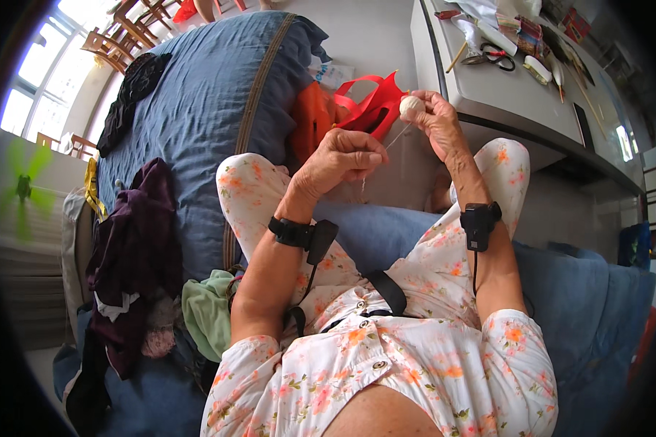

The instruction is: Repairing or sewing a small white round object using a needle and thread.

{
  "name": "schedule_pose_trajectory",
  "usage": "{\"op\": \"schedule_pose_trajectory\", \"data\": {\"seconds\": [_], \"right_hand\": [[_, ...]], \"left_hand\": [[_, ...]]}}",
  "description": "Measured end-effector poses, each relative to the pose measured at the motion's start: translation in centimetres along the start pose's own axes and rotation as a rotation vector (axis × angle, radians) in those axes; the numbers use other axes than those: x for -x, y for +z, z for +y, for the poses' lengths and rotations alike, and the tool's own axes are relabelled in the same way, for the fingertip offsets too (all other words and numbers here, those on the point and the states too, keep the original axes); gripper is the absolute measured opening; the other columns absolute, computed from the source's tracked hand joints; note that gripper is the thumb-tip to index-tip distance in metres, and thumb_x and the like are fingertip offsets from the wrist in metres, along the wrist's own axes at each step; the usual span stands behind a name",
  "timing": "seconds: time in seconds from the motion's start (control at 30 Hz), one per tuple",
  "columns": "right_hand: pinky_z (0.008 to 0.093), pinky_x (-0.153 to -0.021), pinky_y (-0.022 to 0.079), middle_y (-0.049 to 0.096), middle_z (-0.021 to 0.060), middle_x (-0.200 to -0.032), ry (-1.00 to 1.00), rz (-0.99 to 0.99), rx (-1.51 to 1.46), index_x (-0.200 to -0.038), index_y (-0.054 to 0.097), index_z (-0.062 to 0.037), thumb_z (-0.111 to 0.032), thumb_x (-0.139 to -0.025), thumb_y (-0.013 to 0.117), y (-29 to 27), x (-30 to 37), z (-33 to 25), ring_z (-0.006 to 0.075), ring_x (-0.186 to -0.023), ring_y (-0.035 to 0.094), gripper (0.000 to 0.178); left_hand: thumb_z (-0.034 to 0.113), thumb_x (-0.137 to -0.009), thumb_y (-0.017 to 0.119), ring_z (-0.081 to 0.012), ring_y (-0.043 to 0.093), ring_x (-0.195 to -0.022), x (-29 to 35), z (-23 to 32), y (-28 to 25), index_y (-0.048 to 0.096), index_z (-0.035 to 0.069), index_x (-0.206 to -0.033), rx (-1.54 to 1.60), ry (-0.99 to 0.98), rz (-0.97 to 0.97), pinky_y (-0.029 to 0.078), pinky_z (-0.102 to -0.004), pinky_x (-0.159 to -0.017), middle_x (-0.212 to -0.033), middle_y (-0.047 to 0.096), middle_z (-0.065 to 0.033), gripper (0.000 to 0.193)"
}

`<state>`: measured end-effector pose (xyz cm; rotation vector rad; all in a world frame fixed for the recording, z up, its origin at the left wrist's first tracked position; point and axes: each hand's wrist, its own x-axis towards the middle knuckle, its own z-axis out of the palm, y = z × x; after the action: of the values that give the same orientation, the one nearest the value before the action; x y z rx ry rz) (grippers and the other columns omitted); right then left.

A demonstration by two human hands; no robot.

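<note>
A small ball of off-white yarn (412,108) is held in the fingertips of my right hand (439,125). From it a thin strand of yarn (399,136) runs down and left to my left hand (345,154). My left fingers are closed in a pinch on that strand, and a short tail of it hangs below them. Both hands are raised over the gap between my knees, the right a little farther away than the left. Behind them are a red bag (372,102) with loop handles and an orange bag (315,116).
At left a blue-covered couch section (197,95) carries dark clothes (135,91), a purple garment (138,226) and a light green cloth (208,309). A grey table (488,91) at right bears scissors (497,57) and assorted small items. A green fan (24,188) is far left.
</note>
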<state>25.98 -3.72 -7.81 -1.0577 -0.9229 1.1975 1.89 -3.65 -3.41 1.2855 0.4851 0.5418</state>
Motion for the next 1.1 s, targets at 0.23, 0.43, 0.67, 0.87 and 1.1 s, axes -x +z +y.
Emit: {"op": "schedule_pose_trajectory", "data": {"seconds": [0.23, 0.43, 0.67, 0.87, 1.1], "right_hand": [[0.0229, -0.082, 0.049, 0.062, 0.0002, -0.097, -0.019, -0.287, 0.239, -0.108, 0.059, -0.0052, -0.004, -0.075, 0.074, 2.0, 1.0, 0.1, 0.0092, -0.089, 0.06, 0.036], [0.0241, -0.086, 0.049, 0.063, 0.0016, -0.101, 0.067, -0.496, 0.16, -0.118, 0.057, -0.0043, -0.008, -0.077, 0.073, 3.4, 2.0, -1.0, 0.0101, -0.092, 0.061, 0.044], [0.0267, -0.09, 0.049, 0.063, 0.0052, -0.106, 0.104, -0.588, 0.079, -0.118, 0.055, -0.0019, -0.016, -0.071, 0.08, 4.1, 2.8, -1.5, 0.0135, -0.098, 0.061, 0.055], [0.0281, -0.092, 0.048, 0.061, 0.0057, -0.106, -0.007, -0.559, -0.175, -0.12, 0.05, 0.0011, -0.026, -0.075, 0.079, 3.8, 2.1, -0.5, 0.0141, -0.098, 0.06, 0.06], [0.0378, -0.097, 0.045, 0.059, 0.0086, -0.109, -0.002, -0.347, -0.366, -0.119, 0.047, 0.0008, -0.025, -0.083, 0.071, 3.8, 1.4, 0.5, 0.0178, -0.103, 0.057, 0.05]], "left_hand": [[0.009, -0.088, 0.061, -0.0029, 0.033, -0.044, -0.6, -0.4, -1.9, 0.064, -0.003, -0.089, 0.346, 0.154, 0.115, 0.024, -0.0181, -0.041, -0.058, 0.048, 0.0007, 0.012], [0.007, -0.089, 0.058, -0.0027, 0.031, -0.041, -1.2, -0.8, -3.3, 0.061, -0.002, -0.087, 0.491, 0.217, 0.238, 0.023, -0.0177, -0.039, -0.058, 0.048, -0.001, 0.009], [0.005, -0.084, 0.065, -0.0025, 0.034, -0.042, -1.6, -1.1, -3.3, 0.063, 0.0, -0.084, 0.362, 0.143, 0.412, 0.021, -0.0186, -0.038, -0.057, 0.05, -0.0004, 0.006], [0.008, -0.086, 0.064, -0.0033, 0.038, -0.044, -1.8, -1.8, -2.5, 0.065, -0.001, -0.088, 0.194, 0.042, 0.435, 0.022, -0.0182, -0.039, -0.06, 0.054, -0.0019, 0.01], [0.009, -0.086, 0.064, -0.0034, 0.043, -0.047, -2.0, -2.1, -0.3, 0.067, 0.0, -0.089, 0.096, 0.022, 0.356, 0.027, -0.0168, -0.04, -0.061, 0.056, -0.003, 0.01]]}}
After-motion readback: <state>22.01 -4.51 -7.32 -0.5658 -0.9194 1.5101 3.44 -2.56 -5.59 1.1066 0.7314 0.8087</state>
